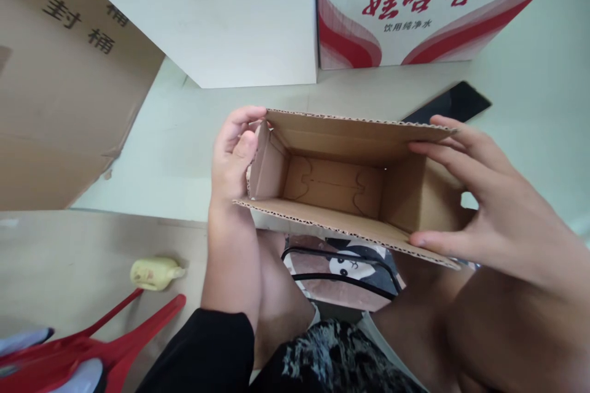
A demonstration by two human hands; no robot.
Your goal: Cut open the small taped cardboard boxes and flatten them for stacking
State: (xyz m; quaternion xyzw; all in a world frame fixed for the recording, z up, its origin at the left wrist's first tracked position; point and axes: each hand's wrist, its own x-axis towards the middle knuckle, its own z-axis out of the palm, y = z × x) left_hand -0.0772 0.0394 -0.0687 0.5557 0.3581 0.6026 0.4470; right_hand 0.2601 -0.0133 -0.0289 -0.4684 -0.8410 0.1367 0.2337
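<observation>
Between my two hands is a small brown cardboard box (332, 212), its top open towards me and its inside bare down to the interlocked bottom flaps. My left hand (235, 153) grips the left end, thumb by the short end flap and fingers around the far corner. At the other end my right hand (483, 196) spans the box's width, with fingers on the far long flap and thumb on the near one. The right end flap is folded outward under that hand. Behind the box a dark flat phone-like slab (454, 104) lies on the pale surface, partly covered.
Behind stand a plain white box (207, 18) and a white-and-red carton (415, 24). A large brown carton (69, 104) fills the left. Below lie a yellow bottle (154, 273) and a red plastic frame (106, 350). A bag with black handles (345, 270) sits between my legs.
</observation>
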